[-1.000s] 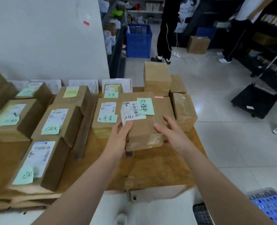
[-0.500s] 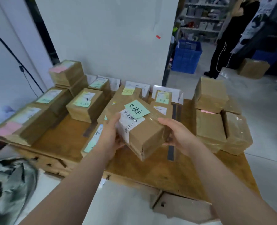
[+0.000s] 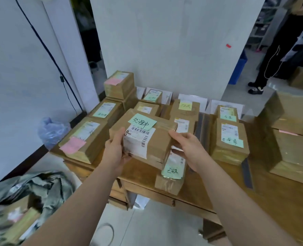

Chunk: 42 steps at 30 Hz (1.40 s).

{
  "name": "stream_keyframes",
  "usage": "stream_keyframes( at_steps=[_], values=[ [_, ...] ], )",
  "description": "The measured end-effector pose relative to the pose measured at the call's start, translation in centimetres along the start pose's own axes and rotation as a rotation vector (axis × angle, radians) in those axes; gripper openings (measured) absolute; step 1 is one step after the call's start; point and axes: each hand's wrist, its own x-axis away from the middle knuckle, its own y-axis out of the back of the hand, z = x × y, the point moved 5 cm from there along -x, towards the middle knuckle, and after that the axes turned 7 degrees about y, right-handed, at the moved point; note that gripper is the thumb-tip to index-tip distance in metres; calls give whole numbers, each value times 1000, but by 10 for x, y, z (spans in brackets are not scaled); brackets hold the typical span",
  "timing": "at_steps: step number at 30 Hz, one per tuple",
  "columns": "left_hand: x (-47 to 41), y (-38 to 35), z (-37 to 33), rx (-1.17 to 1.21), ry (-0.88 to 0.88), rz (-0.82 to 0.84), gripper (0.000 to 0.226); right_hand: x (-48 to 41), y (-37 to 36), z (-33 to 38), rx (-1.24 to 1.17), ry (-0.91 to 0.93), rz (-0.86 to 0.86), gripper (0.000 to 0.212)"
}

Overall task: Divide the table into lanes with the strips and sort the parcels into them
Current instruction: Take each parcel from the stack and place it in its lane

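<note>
Brown cardboard parcel hangs in the air above the tabletop, held between both hands. The left grip holds its near left corner, thumb on top beside the white label and fingers tucked under. The right grip curls round its right end, thumb on the upper edge. A green note is stuck on top. Under the parcel's near right corner lies a low box with a green note of its own, close to the tabletop's front edge. A long box with a pink note sits at the left front corner, with more boxes lined up behind it along the left edge. A grey strip lies flat on the wood between a middle box and the tall stack on the right. A second strip runs behind the right grip. Bare wood lies open along the front edge, from the low box across to the grey strip.
</note>
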Motion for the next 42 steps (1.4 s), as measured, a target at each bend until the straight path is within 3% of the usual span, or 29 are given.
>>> stream_keyframes(
  at_steps=[3,13,17,21,28,31,33,38,42],
  values=[
    [-20,36,-4,35,26,-33,95,-2,-36,-4,20,-3,35,49],
    [-64,96,1,1,67,-83,81,-34,-94,-40,227,-56,148,54],
    [-80,104,8,3,65,-108,85,-47,-103,-57,276,-73,180,52],
    [-89,108,20,0,119,-134,64,-52,-105,-70,322,-91,148,73],
    [-116,114,27,-28,243,-56,74,-55,-118,-81,331,-139,97,47],
    [-125,114,26,-111,233,-42,54,-51,-127,-88,369,-159,71,66],
    [-132,116,25,-170,266,-33,57,-50,-132,-93,379,-169,40,78],
    [-145,122,28,-262,375,-21,64,-50,-138,-109,378,-162,-77,83],
    [-151,122,25,-276,381,-7,56,-50,-141,-116,419,-143,-148,88]
  ],
)
